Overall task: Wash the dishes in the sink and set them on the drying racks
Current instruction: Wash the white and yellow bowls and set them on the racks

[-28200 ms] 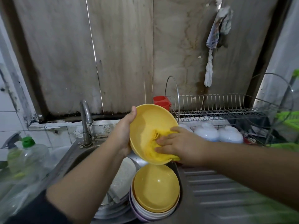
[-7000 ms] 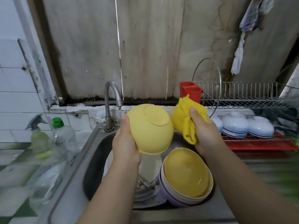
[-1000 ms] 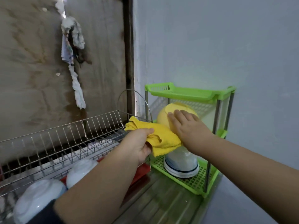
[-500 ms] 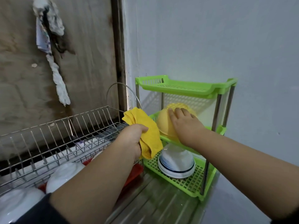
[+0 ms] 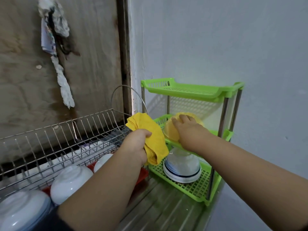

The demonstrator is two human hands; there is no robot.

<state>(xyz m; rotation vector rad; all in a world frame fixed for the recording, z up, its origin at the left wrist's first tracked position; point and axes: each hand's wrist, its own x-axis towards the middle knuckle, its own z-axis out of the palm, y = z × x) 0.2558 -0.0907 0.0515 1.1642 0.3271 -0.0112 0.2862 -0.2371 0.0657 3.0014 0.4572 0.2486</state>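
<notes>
Grey painted wall on the right, stained board panelling on the left, a twisted rag (image 5: 62,84) hanging from the board. Ribbed steel drainboard (image 5: 166,209) below, wet-looking.

Green plastic rack (image 5: 191,90), three tiers on metal posts, stands in the corner against the grey wall. Top tier bare as far as can be seen. Middle tier: yellow bowl (image 5: 171,130), upside down, partly tilted toward the front edge. Bottom tier: white bowl with blue rim band (image 5: 181,169), also inverted.

Right hand (image 5: 188,130) lies over the yellow bowl, fingers spread and fairly straight across its base, pressing or steadying rather than gripping. Left hand (image 5: 138,147) is clenched round a bunched yellow cloth (image 5: 150,134), held just beside the rack's left post.

Wire dish rack (image 5: 66,135) to the left, with white bowls (image 5: 70,180) inverted on its lower level over a red tray (image 5: 141,175).

Judgement: the step in hand is setting the washed yellow bowl on the middle tier. It looks nearly seated but not flat. Next move likely calls for nudging it fully inside the shelf lip so it drains without sliding, then lifting the right hand clear under the top tier. The sink is out of view, so what remains to wash cannot be told.
</notes>
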